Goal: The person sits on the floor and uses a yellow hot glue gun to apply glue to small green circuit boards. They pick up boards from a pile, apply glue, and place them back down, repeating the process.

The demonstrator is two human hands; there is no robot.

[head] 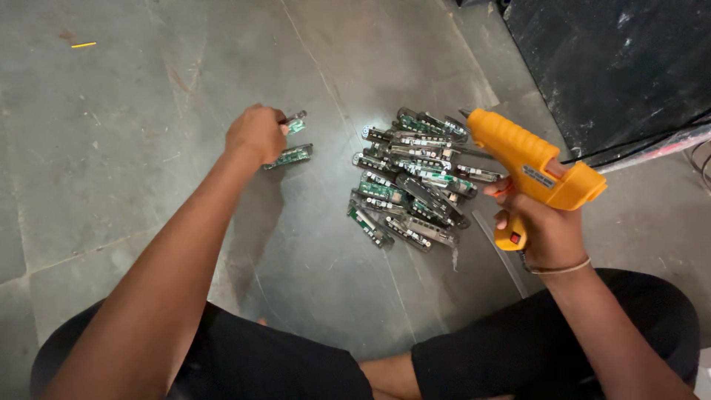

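Note:
My left hand (255, 132) is closed around a small green circuit board (295, 122), held just above the grey floor. A second green board (288, 155) lies flat on the floor right below that hand. My right hand (543, 226) grips the handle of an orange glue gun (532, 159), whose nozzle points up and left toward a pile of several green circuit boards (411, 178). The pile sits between my two hands.
I sit cross-legged in black trousers (518, 348) on grey stone floor tiles (111, 170). A dark panel (622, 67) stands at the top right, with cables (700, 159) at its foot. A small yellow stick (83, 45) lies far left.

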